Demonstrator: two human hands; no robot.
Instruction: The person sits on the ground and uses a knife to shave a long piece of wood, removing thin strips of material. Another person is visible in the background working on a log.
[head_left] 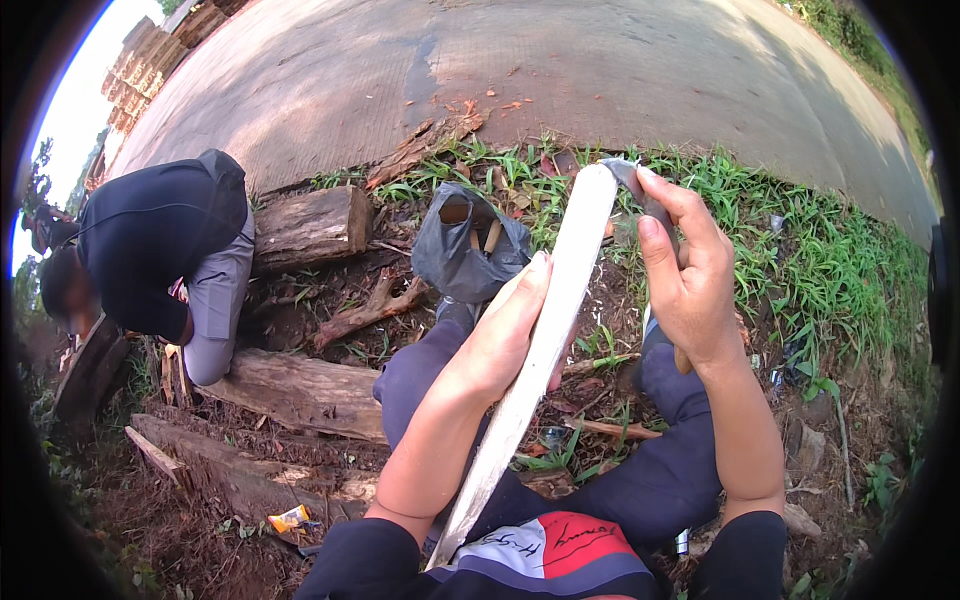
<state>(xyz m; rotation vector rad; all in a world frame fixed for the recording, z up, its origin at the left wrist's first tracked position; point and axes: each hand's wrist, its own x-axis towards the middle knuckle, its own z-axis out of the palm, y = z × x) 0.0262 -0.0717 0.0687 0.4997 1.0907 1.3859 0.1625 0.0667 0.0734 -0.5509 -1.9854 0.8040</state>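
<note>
A long pale piece of wood [545,340] slants up from my lap, its lower end against my shirt. My left hand [505,330] is closed round its middle from the left side. At the wood's far end, my right hand [690,270] grips a knife [645,200]. Its dark grey blade touches the rounded tip of the wood, where small shavings cling. The butt of a brown handle shows below my right palm; the rest of the handle is hidden by the fingers.
A dark plastic bag [470,245] stands open beyond my knees. Logs [310,230] and a thick timber [300,390] lie to the left, where another person [165,245] bends over. Grass [820,260] borders the paved road [600,70]. A yellow wrapper [290,518] lies at lower left.
</note>
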